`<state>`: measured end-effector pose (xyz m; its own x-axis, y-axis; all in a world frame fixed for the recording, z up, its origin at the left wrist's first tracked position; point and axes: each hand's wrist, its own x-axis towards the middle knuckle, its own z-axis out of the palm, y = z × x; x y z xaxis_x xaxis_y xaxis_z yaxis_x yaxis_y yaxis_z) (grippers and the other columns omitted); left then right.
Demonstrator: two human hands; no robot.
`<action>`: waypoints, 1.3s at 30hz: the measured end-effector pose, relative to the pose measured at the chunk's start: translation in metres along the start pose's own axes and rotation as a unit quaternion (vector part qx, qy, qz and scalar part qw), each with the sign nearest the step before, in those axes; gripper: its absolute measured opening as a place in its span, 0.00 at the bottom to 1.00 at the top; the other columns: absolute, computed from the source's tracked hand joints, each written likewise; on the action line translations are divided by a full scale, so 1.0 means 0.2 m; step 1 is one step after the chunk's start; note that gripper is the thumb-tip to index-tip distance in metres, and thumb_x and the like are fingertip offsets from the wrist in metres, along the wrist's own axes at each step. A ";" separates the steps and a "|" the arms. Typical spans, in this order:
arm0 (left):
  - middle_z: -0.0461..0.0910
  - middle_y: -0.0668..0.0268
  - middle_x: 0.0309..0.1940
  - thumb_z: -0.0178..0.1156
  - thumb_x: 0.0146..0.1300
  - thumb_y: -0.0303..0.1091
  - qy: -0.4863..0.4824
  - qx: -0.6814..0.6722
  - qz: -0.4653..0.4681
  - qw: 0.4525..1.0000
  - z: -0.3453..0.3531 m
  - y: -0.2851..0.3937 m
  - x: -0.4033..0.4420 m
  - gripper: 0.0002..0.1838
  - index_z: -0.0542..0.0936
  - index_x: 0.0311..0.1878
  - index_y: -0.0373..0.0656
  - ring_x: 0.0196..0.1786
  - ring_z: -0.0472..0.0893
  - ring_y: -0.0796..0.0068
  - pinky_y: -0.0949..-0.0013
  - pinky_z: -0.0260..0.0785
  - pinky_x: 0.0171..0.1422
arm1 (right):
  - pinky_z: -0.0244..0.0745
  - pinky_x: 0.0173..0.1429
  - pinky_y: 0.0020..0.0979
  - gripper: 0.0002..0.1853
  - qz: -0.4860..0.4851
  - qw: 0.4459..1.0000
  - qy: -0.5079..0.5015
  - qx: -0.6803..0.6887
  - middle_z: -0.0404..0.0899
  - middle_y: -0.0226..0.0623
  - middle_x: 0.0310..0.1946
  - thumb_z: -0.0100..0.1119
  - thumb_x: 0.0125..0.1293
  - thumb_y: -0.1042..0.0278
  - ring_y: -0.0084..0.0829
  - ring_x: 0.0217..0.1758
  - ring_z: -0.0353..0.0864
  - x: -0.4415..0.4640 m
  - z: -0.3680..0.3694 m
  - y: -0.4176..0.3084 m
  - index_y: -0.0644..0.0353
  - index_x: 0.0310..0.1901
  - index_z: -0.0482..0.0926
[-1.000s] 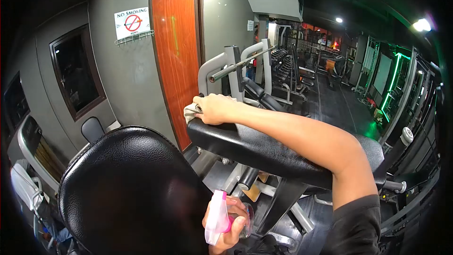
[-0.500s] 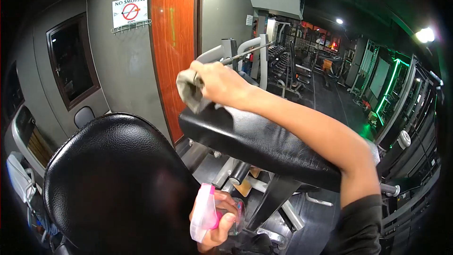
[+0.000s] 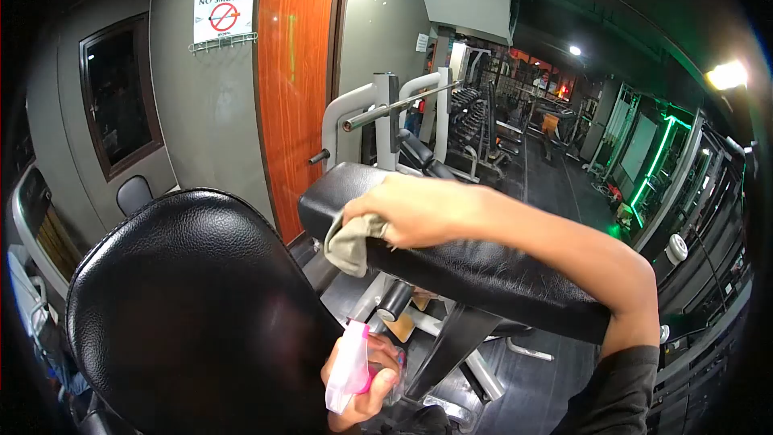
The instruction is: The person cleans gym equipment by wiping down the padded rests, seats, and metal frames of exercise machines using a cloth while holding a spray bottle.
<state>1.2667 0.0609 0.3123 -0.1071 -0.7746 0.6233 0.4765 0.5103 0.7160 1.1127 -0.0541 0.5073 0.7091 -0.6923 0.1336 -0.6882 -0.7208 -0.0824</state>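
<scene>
My right hand [image 3: 411, 211] is closed on a grey-green cloth [image 3: 351, 243], which hangs over the near edge of a long black padded bench cushion [image 3: 483, 274]. The forearm stretches across the cushion's top from the right. Low in the middle, my left hand [image 3: 362, 387] is wrapped round a spray bottle [image 3: 349, 366] with a whitish head and pink parts. Its clear body is mostly hidden behind the fingers. To the left of that hand rises a large black padded backrest [image 3: 193, 290].
Metal frame legs and a round foam-covered bar [image 3: 394, 302] lie under the cushion. Behind it stands a machine with a barbell [image 3: 403, 105]. A brown door [image 3: 296, 97] and a no-smoking sign [image 3: 224, 18] are on the wall. A dumbbell rack [image 3: 471, 125] is farther back.
My right hand has come down and nearer with the cloth, from above the cushion's far side to its near edge. My left hand keeps the spray bottle in about the same place.
</scene>
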 end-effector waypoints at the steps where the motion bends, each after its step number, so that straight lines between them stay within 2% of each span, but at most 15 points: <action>1: 0.78 0.62 0.20 0.62 0.58 0.29 -0.006 -0.001 0.003 1.000 0.00 0.00 0.00 0.19 0.67 0.47 0.30 0.32 0.79 0.68 0.67 0.72 0.45 | 0.76 0.43 0.43 0.17 0.021 0.999 -0.035 0.014 0.81 0.52 0.31 0.52 0.54 0.77 0.51 0.37 0.82 0.01 -0.06 0.00 0.57 0.47 0.78; 5: 0.78 0.62 0.21 0.63 0.58 0.29 -0.007 -0.018 0.005 1.000 0.01 0.00 0.00 0.19 0.67 0.46 0.30 0.32 0.79 0.68 0.67 0.72 0.45 | 0.75 0.50 0.42 0.18 0.154 0.974 0.162 -0.031 0.80 0.56 0.36 0.50 0.54 0.79 0.52 0.44 0.81 0.16 -0.15 0.16 0.63 0.48 0.76; 8: 0.74 0.57 0.25 0.54 0.64 0.34 -0.083 0.081 0.024 0.993 -0.05 -0.03 -0.01 0.19 0.61 0.53 0.36 0.28 0.77 0.68 0.64 0.71 0.40 | 0.72 0.56 0.43 0.21 0.013 0.952 0.304 -0.017 0.77 0.56 0.47 0.49 0.53 0.82 0.53 0.53 0.76 0.30 0.02 0.39 0.64 0.51 0.73; 10: 0.73 0.55 0.29 0.53 0.64 0.33 -0.093 0.075 0.023 0.993 -0.05 -0.04 -0.01 0.19 0.60 0.53 0.36 0.27 0.77 0.68 0.64 0.71 0.38 | 0.70 0.59 0.46 0.26 0.008 0.978 0.202 -0.059 0.76 0.54 0.50 0.51 0.57 0.77 0.54 0.55 0.75 0.41 0.29 0.62 0.57 0.60 0.69; 11: 0.73 0.54 0.31 0.53 0.64 0.33 -0.102 0.081 0.034 0.991 -0.06 -0.05 -0.02 0.19 0.60 0.54 0.36 0.27 0.77 0.68 0.64 0.71 0.38 | 0.71 0.58 0.46 0.27 0.146 0.987 0.071 0.009 0.77 0.56 0.49 0.52 0.58 0.76 0.53 0.53 0.77 0.35 0.23 0.42 0.54 0.63 0.69; 14: 0.72 0.54 0.33 0.54 0.64 0.34 -0.065 -0.002 -0.014 0.998 -0.06 -0.05 -0.06 0.20 0.60 0.54 0.36 0.27 0.77 0.68 0.64 0.72 0.37 | 0.74 0.56 0.45 0.26 0.237 0.971 0.009 -0.031 0.80 0.54 0.47 0.51 0.58 0.73 0.51 0.51 0.80 0.31 0.16 0.32 0.48 0.62 0.71; 19: 0.72 0.53 0.32 0.55 0.64 0.35 -0.061 0.000 -0.023 0.998 -0.03 -0.04 -0.04 0.21 0.60 0.54 0.36 0.27 0.77 0.68 0.64 0.72 0.37 | 0.76 0.52 0.42 0.26 0.138 0.989 -0.004 -0.055 0.81 0.56 0.40 0.49 0.52 0.81 0.52 0.42 0.81 0.00 0.03 0.14 0.58 0.55 0.77; 22: 0.72 0.53 0.32 0.56 0.64 0.37 -0.055 0.023 -0.012 0.998 -0.02 -0.04 -0.03 0.22 0.60 0.54 0.36 0.27 0.78 0.67 0.64 0.72 0.36 | 0.73 0.57 0.40 0.29 0.026 0.994 -0.106 -0.012 0.80 0.54 0.43 0.47 0.49 0.82 0.50 0.48 0.80 -0.09 -0.14 0.13 0.57 0.56 0.77; 25: 0.72 0.53 0.33 0.56 0.64 0.38 -0.032 -0.006 -0.041 0.999 -0.01 -0.02 -0.04 0.23 0.60 0.54 0.36 0.26 0.77 0.68 0.63 0.72 0.36 | 0.73 0.54 0.33 0.21 0.025 0.994 -0.042 0.100 0.81 0.43 0.45 0.51 0.65 0.70 0.34 0.46 0.79 -0.08 -0.29 0.17 0.57 0.60 0.73; 28: 0.71 0.53 0.34 0.56 0.65 0.38 -0.058 0.029 -0.024 0.998 -0.06 -0.07 -0.03 0.23 0.60 0.55 0.36 0.26 0.77 0.68 0.63 0.72 0.36 | 0.72 0.53 0.28 0.22 0.168 0.935 0.059 0.306 0.78 0.33 0.45 0.49 0.72 0.57 0.20 0.47 0.75 -0.09 -0.30 0.19 0.61 0.62 0.69; 29: 0.71 0.52 0.35 0.56 0.65 0.38 -0.099 0.093 0.025 0.990 -0.08 -0.09 -0.03 0.23 0.60 0.56 0.36 0.26 0.76 0.68 0.63 0.72 0.36 | 0.71 0.56 0.30 0.21 0.129 0.932 0.058 0.335 0.78 0.35 0.46 0.51 0.71 0.56 0.24 0.49 0.75 -0.06 -0.24 0.27 0.59 0.60 0.71; 31: 0.70 0.52 0.37 0.55 0.66 0.37 -0.088 0.041 0.010 0.995 -0.05 -0.05 -0.02 0.22 0.60 0.56 0.37 0.25 0.76 0.68 0.63 0.71 0.34 | 0.71 0.59 0.34 0.21 0.142 0.986 -0.024 0.082 0.77 0.41 0.49 0.52 0.70 0.56 0.33 0.53 0.77 0.00 -0.13 0.41 0.58 0.60 0.71; 33: 0.69 0.53 0.37 0.55 0.66 0.37 -0.083 0.044 0.010 0.995 -0.05 -0.06 -0.02 0.22 0.60 0.56 0.37 0.24 0.75 0.68 0.62 0.71 0.31 | 0.71 0.60 0.43 0.24 0.212 0.972 0.042 -0.090 0.71 0.52 0.56 0.55 0.66 0.54 0.49 0.55 0.76 0.01 0.02 0.38 0.56 0.61 0.70; 37: 0.69 0.52 0.37 0.55 0.66 0.36 -0.084 0.034 0.016 0.996 -0.05 -0.06 -0.01 0.21 0.60 0.56 0.37 0.23 0.75 0.68 0.62 0.70 0.30 | 0.69 0.62 0.46 0.28 0.177 0.978 0.113 -0.012 0.69 0.52 0.58 0.50 0.68 0.49 0.52 0.59 0.73 0.02 0.05 0.29 0.53 0.66 0.64; 39: 0.69 0.52 0.37 0.55 0.66 0.36 -0.097 0.039 0.019 0.994 -0.06 -0.06 -0.01 0.21 0.60 0.56 0.37 0.23 0.75 0.67 0.62 0.71 0.30 | 0.65 0.64 0.53 0.37 0.217 0.974 0.041 -0.044 0.66 0.52 0.61 0.40 0.67 0.34 0.51 0.64 0.69 0.02 0.06 0.18 0.51 0.69 0.60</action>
<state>1.2709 0.0525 0.2984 -0.2605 -0.6717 0.6935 0.4157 0.5703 0.7085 1.0935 -0.0836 0.4931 0.3361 -0.9238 0.1835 -0.9337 -0.3523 -0.0633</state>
